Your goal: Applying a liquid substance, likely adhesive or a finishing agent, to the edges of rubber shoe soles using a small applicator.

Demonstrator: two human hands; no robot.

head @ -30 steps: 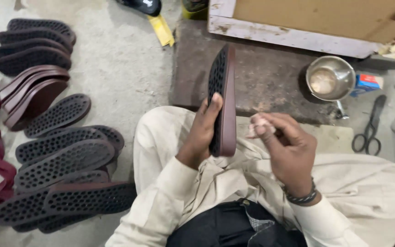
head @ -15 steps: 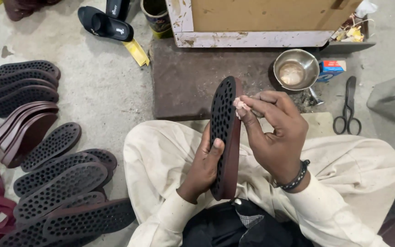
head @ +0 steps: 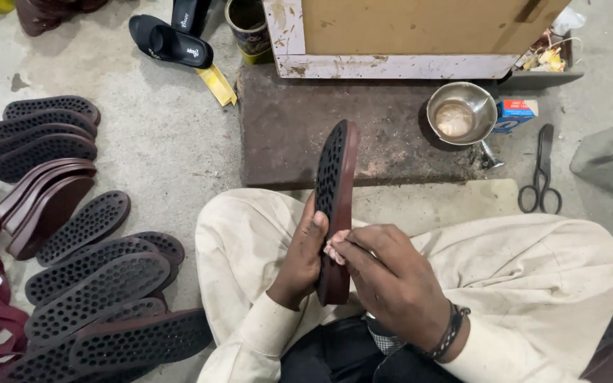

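Slid down the sole's [head: 335,177] edge, right hand [head: 384,280] pinches.

The left hand [head: 301,259] rises from a cream sleeve, palm turned inward, thumb stretched up and pressed flat, fingers hidden behind what it grips. The right hand [head: 384,284] comes in from the right, back facing up, fingertips [head: 336,247] bunched and pinching beside the left thumb. A dark band circles the right wrist.

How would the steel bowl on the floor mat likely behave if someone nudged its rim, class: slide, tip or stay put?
The steel bowl looks thin and shallow, so it is probably light and would slide easily on the dark mat. Its rounded sides suggest it might rock or tip if pressed at the rim. Something pale sits inside; it could spill.
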